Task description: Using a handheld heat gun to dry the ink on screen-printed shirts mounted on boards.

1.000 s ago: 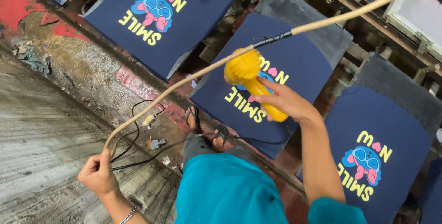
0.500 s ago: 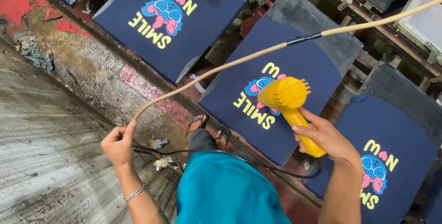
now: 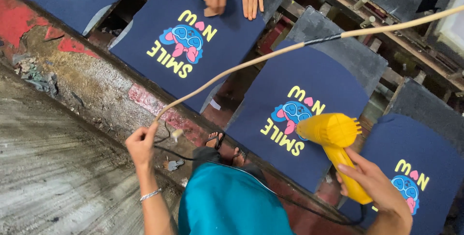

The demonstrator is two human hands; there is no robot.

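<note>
Grimy print-shop floor (image 3: 53, 167); right hand (image 3: 372, 182) gripping yellow plastic heat gun (image 3: 336, 141), aimed at printed navy shirt panel (image 3: 295, 119); left hand (image 3: 141, 143) pinching beige cord (image 3: 241, 68), holding it clear of print

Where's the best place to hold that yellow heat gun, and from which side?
Grip the yellow heat gun by its long straight handle, coming from below and behind, as the right hand does. The finned barrel points at the printed shirt, and the cord leaves the handle's base.

Teal garment (image 3: 232, 201), silver bracelet (image 3: 150, 195), black sandals (image 3: 215, 141).
</note>
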